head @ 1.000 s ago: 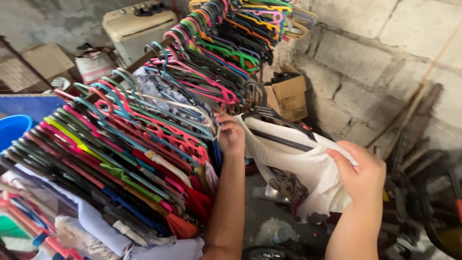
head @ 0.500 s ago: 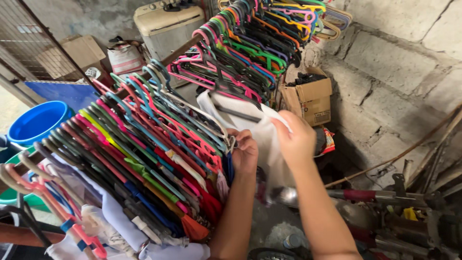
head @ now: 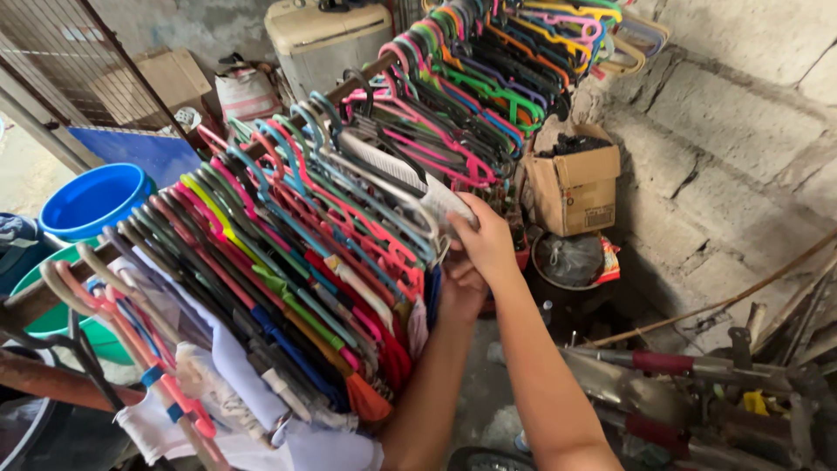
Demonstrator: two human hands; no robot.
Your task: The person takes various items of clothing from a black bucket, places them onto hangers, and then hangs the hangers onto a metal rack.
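A long rail (head: 52, 292) packed with coloured hangers (head: 288, 235) fills the space left of both hands. The right hand (head: 488, 240) pinches the white garment (head: 440, 196) against them; the left hand (head: 462, 292), just below, looks curled, its grip hidden.

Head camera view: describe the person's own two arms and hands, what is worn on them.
Both forearms are bare, with no sleeves in view. The left hand and right hand wear no gloves; no rings, watch or bracelets show. Fingers are uncovered.
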